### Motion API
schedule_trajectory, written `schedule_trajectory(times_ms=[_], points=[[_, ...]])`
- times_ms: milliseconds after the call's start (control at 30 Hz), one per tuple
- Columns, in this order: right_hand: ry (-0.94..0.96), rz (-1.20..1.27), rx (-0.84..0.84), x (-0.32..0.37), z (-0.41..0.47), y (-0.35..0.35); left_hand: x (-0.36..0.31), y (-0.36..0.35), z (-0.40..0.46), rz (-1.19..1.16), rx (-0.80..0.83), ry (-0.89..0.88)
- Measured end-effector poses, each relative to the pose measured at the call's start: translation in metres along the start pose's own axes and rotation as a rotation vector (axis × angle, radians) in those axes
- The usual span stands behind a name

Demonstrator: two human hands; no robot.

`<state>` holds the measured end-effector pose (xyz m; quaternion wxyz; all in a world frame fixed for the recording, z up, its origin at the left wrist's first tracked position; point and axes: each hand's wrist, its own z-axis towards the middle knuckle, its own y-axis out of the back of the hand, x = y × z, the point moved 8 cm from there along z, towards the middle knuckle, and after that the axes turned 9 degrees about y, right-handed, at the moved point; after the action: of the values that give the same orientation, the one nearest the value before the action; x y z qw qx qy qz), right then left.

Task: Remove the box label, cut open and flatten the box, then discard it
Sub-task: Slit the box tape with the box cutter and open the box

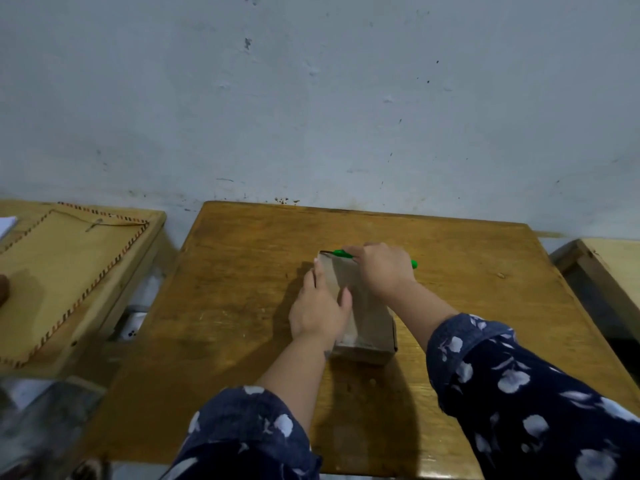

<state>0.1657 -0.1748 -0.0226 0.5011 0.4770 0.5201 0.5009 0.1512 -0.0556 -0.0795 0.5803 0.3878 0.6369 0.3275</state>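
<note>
Cutting step in hand: box point(360, 317) lay mid-table point(242, 271), nearer the far edge; left hand point(320, 310) clamped its side; right hand point(381, 268) fisted around green cutter point(341, 253) at far end; next, a controlled draw along the seam.

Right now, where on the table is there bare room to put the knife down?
Bare wood left of the left hand, right of the right hand, and behind the box toward the wall. The table centre is crowded: both hands, box, green knife.
</note>
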Motion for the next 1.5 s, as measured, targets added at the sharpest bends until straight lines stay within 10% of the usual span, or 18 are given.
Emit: schedule_trajectory(times_ms=[1500], points=[[-0.035,-0.212,0.054,-0.063,-0.048,0.015,0.001,0.0,-0.001,-0.036,0.049,0.045]])
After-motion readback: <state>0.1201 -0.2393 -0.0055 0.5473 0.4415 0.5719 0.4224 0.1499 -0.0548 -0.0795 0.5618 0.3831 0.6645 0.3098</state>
